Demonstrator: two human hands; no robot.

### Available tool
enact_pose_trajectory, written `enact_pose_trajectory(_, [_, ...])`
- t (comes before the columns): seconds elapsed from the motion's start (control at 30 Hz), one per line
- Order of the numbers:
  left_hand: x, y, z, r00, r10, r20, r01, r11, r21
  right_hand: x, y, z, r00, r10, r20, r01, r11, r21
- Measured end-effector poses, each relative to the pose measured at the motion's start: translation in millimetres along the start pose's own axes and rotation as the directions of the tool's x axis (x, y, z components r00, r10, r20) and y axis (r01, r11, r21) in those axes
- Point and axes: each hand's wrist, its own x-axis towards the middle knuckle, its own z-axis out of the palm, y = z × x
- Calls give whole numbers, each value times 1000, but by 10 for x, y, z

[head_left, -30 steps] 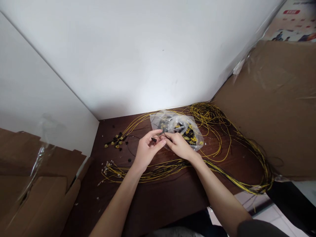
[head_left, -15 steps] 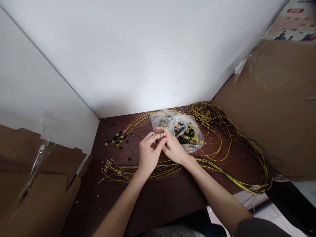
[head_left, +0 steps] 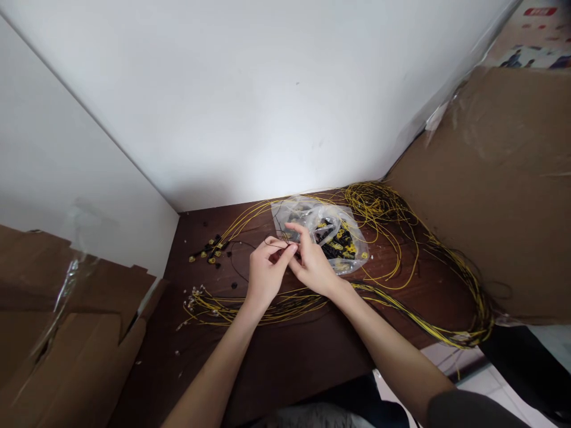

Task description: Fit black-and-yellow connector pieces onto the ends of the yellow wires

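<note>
My left hand (head_left: 267,266) and my right hand (head_left: 311,261) meet fingertip to fingertip above the table. Between the left thumb and fingers is pinched a thin black wire (head_left: 270,243), which loops up around the fingertips. The right hand's thumb and fingers close on the same spot, with one finger raised; what small part they grip is hidden. Just behind the right hand lies a clear plastic bag (head_left: 285,208) holding black and yellow connector pieces (head_left: 341,244). Below both wrists runs a bundle of yellow and black wires (head_left: 392,307) with small white ends at the left.
Yellow wires ending in black and yellow connectors (head_left: 212,246) lie at the left. A tangled wire coil (head_left: 372,199) sits at the back right. Cardboard boxes (head_left: 66,345) stand left and right (head_left: 504,196). A white wall (head_left: 250,107) rises behind the brown table (head_left: 303,362).
Both hands stay together above the table. The left fingers have closed in nearer the right fingertips, and the black wire loop has shifted left. One right finger has bent and lifted.
</note>
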Motion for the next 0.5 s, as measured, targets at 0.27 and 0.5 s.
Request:
enact_pose_trajectory(0.27, [27,-16,-27,984,-158,-81,148,982,-120,40,6,-57,1000,0,-7,1,983,185])
enact_pose_trajectory(0.5, [45,-72,-65,973,-151,-175,139,987,-78,77,40,-92,997,-23,-68,39,970,239])
